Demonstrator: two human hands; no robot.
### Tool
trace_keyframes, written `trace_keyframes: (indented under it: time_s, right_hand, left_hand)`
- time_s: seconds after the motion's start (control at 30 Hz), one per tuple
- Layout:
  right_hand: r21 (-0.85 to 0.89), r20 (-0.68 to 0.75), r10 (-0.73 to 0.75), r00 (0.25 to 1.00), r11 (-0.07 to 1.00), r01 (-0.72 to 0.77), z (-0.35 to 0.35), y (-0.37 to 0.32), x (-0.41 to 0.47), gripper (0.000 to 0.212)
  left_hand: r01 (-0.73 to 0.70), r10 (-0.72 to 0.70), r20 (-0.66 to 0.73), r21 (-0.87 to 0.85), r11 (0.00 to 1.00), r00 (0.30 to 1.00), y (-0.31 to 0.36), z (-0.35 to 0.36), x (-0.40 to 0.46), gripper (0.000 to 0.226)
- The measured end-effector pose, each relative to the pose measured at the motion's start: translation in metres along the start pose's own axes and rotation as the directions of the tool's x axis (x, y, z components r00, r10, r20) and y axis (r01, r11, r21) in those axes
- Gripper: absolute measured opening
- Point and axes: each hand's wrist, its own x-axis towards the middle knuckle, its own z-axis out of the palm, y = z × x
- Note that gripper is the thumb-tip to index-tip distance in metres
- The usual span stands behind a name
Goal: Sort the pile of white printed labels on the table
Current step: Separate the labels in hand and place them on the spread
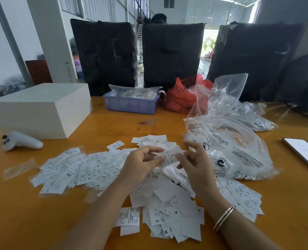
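Across the orange wooden table (pixel 113 121) we saw white printed labels (pixel 167 204) mostly unsorted, heaped below our hands. Our left hand (pixel 140 165) and right hand (pixel 194 165) together pinched one small white label marked L (pixel 171 156); nearly everything remained.

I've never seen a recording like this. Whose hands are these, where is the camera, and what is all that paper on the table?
There is no machine here: a person wears a camera on the head, looking down at their own two hands. The left hand and the right hand together hold one small white label above the pile of labels spread over the orange table. Some labels show size letters such as M and S. Around them lie a white box, a white handheld controller, a blue tray, a red bag, clear plastic bags and a phone.
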Motion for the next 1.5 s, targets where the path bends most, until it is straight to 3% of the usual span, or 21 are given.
trace_keyframes:
  time_s: [0.13,0.3,0.43,0.53,0.63,0.83,0.97,1.1,1.27,1.33,1.4,1.5]
  right_hand:
    - [-0.049,-0.054,-0.043,0.998,0.998,0.041,0.005,-0.001,-0.004,0.027]
    - [-0.108,0.077,-0.053,0.996,0.992,0.061,0.013,-0.005,-0.007,0.023]
    - [-0.062,0.103,0.020,0.994,0.998,-0.013,0.016,-0.004,-0.007,0.023]
    - [0.070,0.057,0.075,0.996,0.994,-0.079,0.014,-0.003,-0.006,0.024]
    - [0.179,0.025,0.132,0.991,0.975,-0.134,0.008,-0.002,-0.004,0.023]
    - [0.197,-0.022,0.144,0.989,0.971,-0.137,0.005,0.001,0.000,0.025]
    - [0.129,0.036,0.096,0.995,0.987,-0.100,0.007,0.002,-0.003,0.027]
    - [0.111,0.040,0.099,0.994,0.988,-0.103,0.006,0.001,-0.002,0.027]
    - [0.071,0.074,0.107,0.992,0.991,-0.112,0.007,-0.005,-0.003,0.026]
    - [0.007,0.091,0.107,0.990,0.994,-0.108,0.006,-0.008,0.001,0.025]
    - [-0.088,0.019,0.087,0.996,0.992,-0.085,-0.004,-0.010,0.011,0.021]
    - [-0.348,-0.206,-0.120,0.971,0.937,0.042,-0.031,-0.010,0.039,0.015]
  left_hand:
    - [-0.005,0.004,-0.033,-0.030,1.000,0.999,0.000,0.004,0.000,0.016]
    - [-0.002,-0.015,-0.108,-0.156,0.988,0.994,0.002,0.006,0.000,0.014]
    - [0.003,-0.015,-0.083,-0.138,0.990,0.996,0.001,0.007,-0.001,0.007]
    - [0.015,-0.018,-0.024,-0.156,0.988,1.000,0.002,0.006,-0.003,0.023]
    - [0.052,-0.065,-0.065,-0.192,0.980,0.996,0.001,0.000,0.001,0.014]
    - [0.060,-0.089,-0.165,-0.176,0.983,0.982,0.000,-0.006,0.004,0.011]
    - [0.016,-0.017,-0.102,-0.011,1.000,0.995,0.000,-0.008,0.004,0.012]
    - [0.002,0.006,-0.169,0.046,0.999,0.986,-0.003,-0.009,0.005,0.016]
    - [-0.040,0.047,-0.081,0.086,0.996,0.996,-0.005,-0.006,0.004,0.020]
    - [-0.051,0.065,-0.114,0.125,0.991,0.991,-0.004,-0.008,0.004,0.022]
    - [-0.042,0.073,-0.188,0.166,0.985,0.979,-0.004,-0.017,0.006,0.024]
    - [-0.011,0.102,-0.286,0.303,0.953,0.953,-0.005,-0.036,0.009,0.026]
